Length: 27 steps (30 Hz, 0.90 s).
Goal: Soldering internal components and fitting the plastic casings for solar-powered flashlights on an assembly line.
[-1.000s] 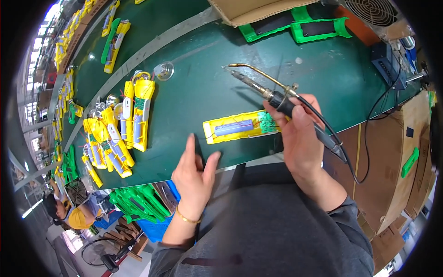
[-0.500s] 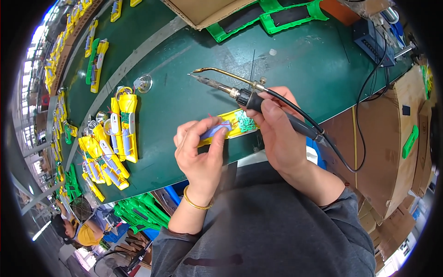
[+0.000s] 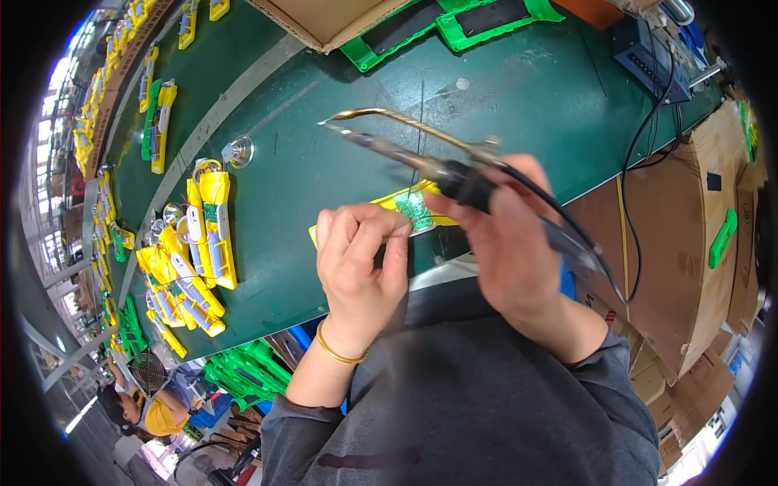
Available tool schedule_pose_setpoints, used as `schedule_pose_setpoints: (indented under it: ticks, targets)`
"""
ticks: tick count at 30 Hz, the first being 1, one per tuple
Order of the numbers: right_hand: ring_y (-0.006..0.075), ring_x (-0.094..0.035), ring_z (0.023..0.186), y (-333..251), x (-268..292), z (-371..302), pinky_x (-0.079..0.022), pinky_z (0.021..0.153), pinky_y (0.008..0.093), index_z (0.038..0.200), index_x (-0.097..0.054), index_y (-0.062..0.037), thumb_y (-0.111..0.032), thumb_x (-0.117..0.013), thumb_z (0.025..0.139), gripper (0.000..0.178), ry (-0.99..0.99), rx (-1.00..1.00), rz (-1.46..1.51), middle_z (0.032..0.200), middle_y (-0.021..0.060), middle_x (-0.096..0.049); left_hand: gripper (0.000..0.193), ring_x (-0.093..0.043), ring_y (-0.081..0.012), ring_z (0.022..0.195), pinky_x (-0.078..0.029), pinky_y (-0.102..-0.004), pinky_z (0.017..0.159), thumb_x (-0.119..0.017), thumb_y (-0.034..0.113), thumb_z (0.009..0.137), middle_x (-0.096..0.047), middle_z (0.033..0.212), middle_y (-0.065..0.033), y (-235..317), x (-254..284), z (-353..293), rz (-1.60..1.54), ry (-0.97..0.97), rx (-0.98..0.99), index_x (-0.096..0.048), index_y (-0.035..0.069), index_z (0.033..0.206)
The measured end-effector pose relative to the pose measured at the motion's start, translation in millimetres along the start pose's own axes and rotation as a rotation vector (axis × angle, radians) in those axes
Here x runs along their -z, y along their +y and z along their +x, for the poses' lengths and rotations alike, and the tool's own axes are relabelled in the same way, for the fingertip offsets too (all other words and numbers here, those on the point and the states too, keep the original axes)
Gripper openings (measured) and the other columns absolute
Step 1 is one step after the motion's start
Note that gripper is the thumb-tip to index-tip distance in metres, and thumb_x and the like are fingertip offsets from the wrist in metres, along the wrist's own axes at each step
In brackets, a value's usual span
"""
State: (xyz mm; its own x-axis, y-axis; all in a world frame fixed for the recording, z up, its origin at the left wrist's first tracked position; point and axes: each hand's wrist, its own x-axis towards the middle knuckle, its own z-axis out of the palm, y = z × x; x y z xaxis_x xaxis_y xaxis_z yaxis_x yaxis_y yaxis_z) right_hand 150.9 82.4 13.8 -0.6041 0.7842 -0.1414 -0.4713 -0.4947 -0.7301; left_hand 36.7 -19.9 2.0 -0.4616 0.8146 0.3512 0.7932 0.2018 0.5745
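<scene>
My right hand [image 3: 519, 251] is wrapped around the dark handle of a soldering iron [image 3: 466, 188]. A brass-coloured feed tube [image 3: 397, 121] runs along the iron, and both tips point left above the bench, apart from the work. Below lies a yellow plastic housing [image 3: 381, 199] with a green circuit board [image 3: 416, 212] in it. Over the housing's left part, my left hand [image 3: 361, 255] has its thumb and fingertips pinched together at the board's left edge. Whatever is in that pinch is too small or hidden to make out. The hand covers the middle of the housing.
Yellow housings with blue cells [image 3: 182, 275] lie grouped on the left of the green bench [image 3: 308, 154]. Green frames [image 3: 478, 24] and a cardboard box [image 3: 324, 20] are at the far edge. A blue control box [image 3: 644, 57] stands far right. Another person [image 3: 150, 409] sits lower left.
My left hand has shifted right from the blue cell toward the circuit board and closed into a pinch. My right hand and the iron moved slightly; the whole view shifted a little.
</scene>
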Motion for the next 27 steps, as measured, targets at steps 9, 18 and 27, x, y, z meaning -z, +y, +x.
schedule_pose_setpoints:
  ticks: [9,18,27]
  targets:
    - [0.0167,-0.055,0.066,-29.6,54.9,-34.7,-0.045,0.060,0.0276,0.096,-0.044,0.0001,-0.021,-0.061,0.082,0.031,-0.041,0.078,-0.635,0.091,0.0130,-0.054,0.010,-0.058,-0.0205,0.078,-0.049,-0.0286,0.067,-0.066,-0.002,0.067,-0.057,0.092,-0.0115,7.4,8.2,7.5,-0.018,-0.084,0.131,-0.060,0.000,0.074]
    - [0.0149,-0.050,0.068,-26.5,57.2,-40.5,-0.041,0.063,0.0273,0.086,-0.051,-0.0007,-0.008,-0.065,0.072,0.021,-0.156,0.213,-0.864,0.079,0.0093,-0.056,0.009,-0.059,-0.0198,0.076,-0.049,-0.0280,0.065,-0.066,-0.002,0.065,-0.058,0.089,-0.0105,5.4,3.9,4.3,0.013,-0.034,0.114,-0.060,-0.001,0.071]
    - [0.0160,-0.051,0.065,-25.9,58.6,-36.3,-0.042,0.061,0.0268,0.084,-0.051,0.0001,-0.009,-0.066,0.071,0.022,-0.204,0.223,-0.966,0.076,0.0101,-0.056,0.009,-0.058,-0.0189,0.074,-0.049,-0.0272,0.064,-0.066,-0.003,0.065,-0.056,0.089,-0.0102,2.8,4.6,5.7,-0.029,-0.086,0.120,-0.060,-0.001,0.070]
